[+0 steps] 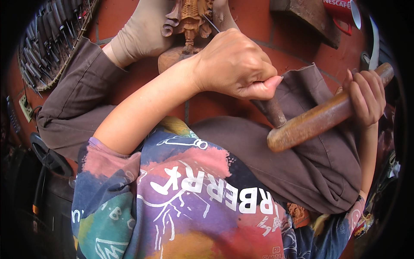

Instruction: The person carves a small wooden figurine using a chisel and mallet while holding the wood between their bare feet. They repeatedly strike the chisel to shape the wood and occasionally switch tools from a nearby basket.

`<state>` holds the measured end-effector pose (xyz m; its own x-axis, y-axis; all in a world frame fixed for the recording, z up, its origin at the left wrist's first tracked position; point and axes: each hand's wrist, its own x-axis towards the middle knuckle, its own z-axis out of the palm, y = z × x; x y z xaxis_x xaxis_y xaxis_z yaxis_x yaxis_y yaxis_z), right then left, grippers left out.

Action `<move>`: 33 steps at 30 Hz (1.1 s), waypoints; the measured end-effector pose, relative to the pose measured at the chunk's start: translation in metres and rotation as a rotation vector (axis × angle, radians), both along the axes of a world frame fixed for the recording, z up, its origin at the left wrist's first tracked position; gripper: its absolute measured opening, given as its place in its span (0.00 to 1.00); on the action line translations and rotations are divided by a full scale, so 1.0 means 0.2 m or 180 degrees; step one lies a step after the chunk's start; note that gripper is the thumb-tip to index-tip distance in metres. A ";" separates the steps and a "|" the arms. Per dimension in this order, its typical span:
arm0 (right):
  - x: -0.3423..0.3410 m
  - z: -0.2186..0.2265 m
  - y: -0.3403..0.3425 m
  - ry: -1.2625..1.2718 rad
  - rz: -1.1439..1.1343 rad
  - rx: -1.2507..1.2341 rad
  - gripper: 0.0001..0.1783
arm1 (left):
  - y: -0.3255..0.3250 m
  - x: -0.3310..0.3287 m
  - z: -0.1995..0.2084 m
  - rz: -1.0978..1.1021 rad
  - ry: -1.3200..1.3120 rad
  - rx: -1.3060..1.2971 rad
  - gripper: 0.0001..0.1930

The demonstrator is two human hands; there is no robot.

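Note:
My left hand [237, 64] is closed in a fist around a carving chisel [272, 111]. The butt of its wooden handle sticks out below the fist, and its thin blade slants toward a carved wooden figure [189, 28] at the top of the view. Where the blade tip meets the wood I cannot make out. My right hand [366, 97] grips a thick, round wooden mallet [315, 123]. The mallet's near end lies at the butt of the chisel handle, seemingly against it. The figure stands between my feet on a rounded wooden base [168, 60], its top cut off by the view.
A round woven tray [71, 64] full of chisels lies at the far left. At the far right are a wooden block [308, 19] and a red mug [343, 15]. A power socket [26, 108] sits on the left. Red tiles [297, 56] cover the floor.

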<state>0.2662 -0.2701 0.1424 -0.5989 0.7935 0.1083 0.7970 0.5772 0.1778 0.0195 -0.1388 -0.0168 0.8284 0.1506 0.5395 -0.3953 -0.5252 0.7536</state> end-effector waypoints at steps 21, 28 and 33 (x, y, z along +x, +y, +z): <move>-0.03 0.01 0.01 0.0803 -0.0564 -0.0298 0.13 | 0.00 0.03 0.03 0.0683 -0.0665 -0.0863 0.16; -0.03 0.02 -0.02 0.0761 -0.0700 -0.0301 0.13 | 0.01 0.03 0.05 0.0707 -0.0694 -0.1117 0.17; -0.08 0.08 -0.01 0.0660 -0.0951 -0.0553 0.14 | 0.02 0.02 0.07 0.0800 -0.0871 -0.1291 0.16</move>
